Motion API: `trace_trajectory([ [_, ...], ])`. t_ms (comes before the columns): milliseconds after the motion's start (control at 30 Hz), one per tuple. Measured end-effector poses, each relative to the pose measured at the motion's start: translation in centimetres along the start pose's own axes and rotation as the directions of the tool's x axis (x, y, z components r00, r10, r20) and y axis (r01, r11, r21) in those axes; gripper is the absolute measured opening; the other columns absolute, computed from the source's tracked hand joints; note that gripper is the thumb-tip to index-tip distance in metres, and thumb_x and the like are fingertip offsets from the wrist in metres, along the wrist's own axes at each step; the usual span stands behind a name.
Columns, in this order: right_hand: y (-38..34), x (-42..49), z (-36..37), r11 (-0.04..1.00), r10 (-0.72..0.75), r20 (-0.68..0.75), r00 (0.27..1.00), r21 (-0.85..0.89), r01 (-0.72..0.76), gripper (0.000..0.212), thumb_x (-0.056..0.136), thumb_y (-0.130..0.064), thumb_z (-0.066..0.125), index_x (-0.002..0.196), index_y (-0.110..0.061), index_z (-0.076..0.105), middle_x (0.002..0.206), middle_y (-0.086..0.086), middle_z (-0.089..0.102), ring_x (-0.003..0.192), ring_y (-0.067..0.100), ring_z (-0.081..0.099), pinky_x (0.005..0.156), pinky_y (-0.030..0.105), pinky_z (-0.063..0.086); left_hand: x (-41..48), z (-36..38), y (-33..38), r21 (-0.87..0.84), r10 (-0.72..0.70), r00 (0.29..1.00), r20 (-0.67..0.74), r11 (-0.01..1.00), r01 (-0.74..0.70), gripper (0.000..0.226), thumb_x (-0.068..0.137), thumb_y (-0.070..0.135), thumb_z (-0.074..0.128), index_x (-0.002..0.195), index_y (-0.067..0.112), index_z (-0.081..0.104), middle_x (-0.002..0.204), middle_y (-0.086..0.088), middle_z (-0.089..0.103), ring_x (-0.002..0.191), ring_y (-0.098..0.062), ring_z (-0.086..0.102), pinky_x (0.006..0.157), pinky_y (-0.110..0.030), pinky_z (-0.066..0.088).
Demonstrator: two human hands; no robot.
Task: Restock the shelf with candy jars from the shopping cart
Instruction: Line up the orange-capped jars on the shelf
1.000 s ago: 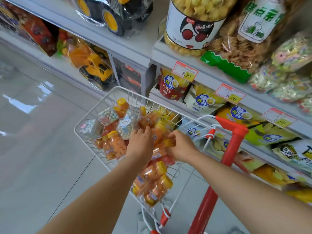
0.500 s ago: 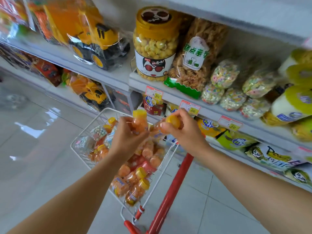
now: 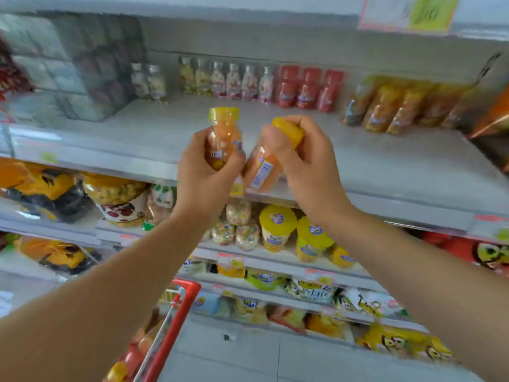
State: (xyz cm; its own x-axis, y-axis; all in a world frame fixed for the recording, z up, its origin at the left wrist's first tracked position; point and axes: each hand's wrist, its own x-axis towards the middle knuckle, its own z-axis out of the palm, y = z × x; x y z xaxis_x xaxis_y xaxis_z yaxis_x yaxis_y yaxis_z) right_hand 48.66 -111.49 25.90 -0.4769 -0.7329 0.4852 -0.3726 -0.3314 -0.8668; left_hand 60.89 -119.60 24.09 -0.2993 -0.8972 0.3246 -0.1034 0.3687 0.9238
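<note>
A: Where are the candy jars?

B: Both are held up in front of the shelf, near the middle of the view. The left hand has its fingers curled round the left jar. The right hand wraps the right jar, with the thumb across the body and the fingers over the yellow cap.

A: Which way do they point?

B: The left jar stands nearly upright. Its long axis runs from six to twelve o'clock, with the yellow cap at twelve and the base sunk in the palm. The right jar leans, with its cap toward one o'clock, its base toward seven and its white label facing the camera. The two jars are just beside each other, but whether they touch cannot be told.

A: And the shelf itself?

B: Its grey board runs behind the hands. At the back, from eleven to one o'clock of the hands, clear bottles and red jars stand upright. At two o'clock there is a blurred cluster of orange jars.

A: The cart?

B: The shopping cart shows at seven o'clock, well below the hands, with its red handle and wire edge in view. Blurred loose jars lie in it.
</note>
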Motion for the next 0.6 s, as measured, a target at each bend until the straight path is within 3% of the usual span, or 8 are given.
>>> trace_trajectory([
  [100,0.9,2.6,-5.6,0.997,0.023,-0.120,0.992,-0.076,-0.032,0.025,0.086,-0.041,0.063,0.097,-0.019,0.059,0.078,-0.014,0.059,0.073,0.003,0.056,0.071,0.028,0.048,1.8,5.2,1.6,0.023,0.014,0.994,0.109,1.000,-0.017,0.036,0.074,0.027,0.076,0.103,0.021,0.056,0.082,0.013,0.063,0.068,0.001,0.059,0.069,-0.020,0.048],
  [233,3.1,4.9,-12.3,0.980,0.060,-0.181,0.982,-0.174,-0.092,0.026,0.086,-0.041,0.066,0.099,-0.019,0.059,0.082,-0.011,0.063,0.077,0.004,0.059,0.078,0.028,0.049,3.1,10.7,3.3,0.077,0.080,0.968,0.240,0.992,-0.101,0.041,0.074,0.023,0.081,0.099,0.031,0.049,0.083,0.018,0.061,0.064,0.013,0.057,0.061,-0.007,0.044],
  [367,4.4,5.7,-16.1,0.960,0.110,-0.160,0.981,-0.237,-0.147,0.023,0.089,-0.034,0.067,0.102,-0.020,0.057,0.083,-0.015,0.061,0.074,-0.005,0.057,0.077,0.020,0.047,4.0,15.2,4.4,0.136,0.096,0.923,0.372,0.978,-0.157,0.054,0.070,0.023,0.085,0.111,0.020,0.051,0.090,0.013,0.064,0.077,-0.002,0.063,0.073,-0.022,0.052],
  [433,4.9,5.6,-17.4,0.955,0.127,-0.119,0.985,-0.253,-0.154,0.024,0.089,-0.032,0.067,0.105,-0.017,0.058,0.083,-0.016,0.061,0.074,-0.007,0.056,0.075,0.017,0.046,4.3,17.1,4.5,0.176,0.086,0.911,0.404,0.970,-0.169,0.057,0.068,0.018,0.085,0.112,0.016,0.048,0.085,0.014,0.059,0.074,-0.001,0.060,0.068,-0.018,0.051],
  [533,5.6,5.4,-18.8,0.945,0.155,-0.047,0.987,-0.283,-0.162,0.027,0.089,-0.031,0.067,0.108,-0.015,0.058,0.086,-0.016,0.061,0.076,-0.009,0.056,0.075,0.013,0.043,4.6,18.7,4.0,0.250,0.067,0.916,0.396,0.952,-0.178,0.066,0.063,0.017,0.087,0.117,0.011,0.049,0.097,0.001,0.062,0.089,-0.022,0.063,0.082,-0.039,0.053],
  [600,6.0,5.3,-19.2,0.933,0.209,-0.031,0.977,-0.293,-0.209,0.040,0.085,-0.037,0.070,0.114,-0.015,0.055,0.094,-0.013,0.062,0.085,-0.003,0.059,0.079,0.017,0.045,4.7,19.2,3.8,0.279,0.060,0.914,0.401,0.943,-0.184,0.068,0.062,0.016,0.087,0.118,0.010,0.049,0.101,-0.002,0.062,0.094,-0.027,0.062,0.085,-0.044,0.051],
])
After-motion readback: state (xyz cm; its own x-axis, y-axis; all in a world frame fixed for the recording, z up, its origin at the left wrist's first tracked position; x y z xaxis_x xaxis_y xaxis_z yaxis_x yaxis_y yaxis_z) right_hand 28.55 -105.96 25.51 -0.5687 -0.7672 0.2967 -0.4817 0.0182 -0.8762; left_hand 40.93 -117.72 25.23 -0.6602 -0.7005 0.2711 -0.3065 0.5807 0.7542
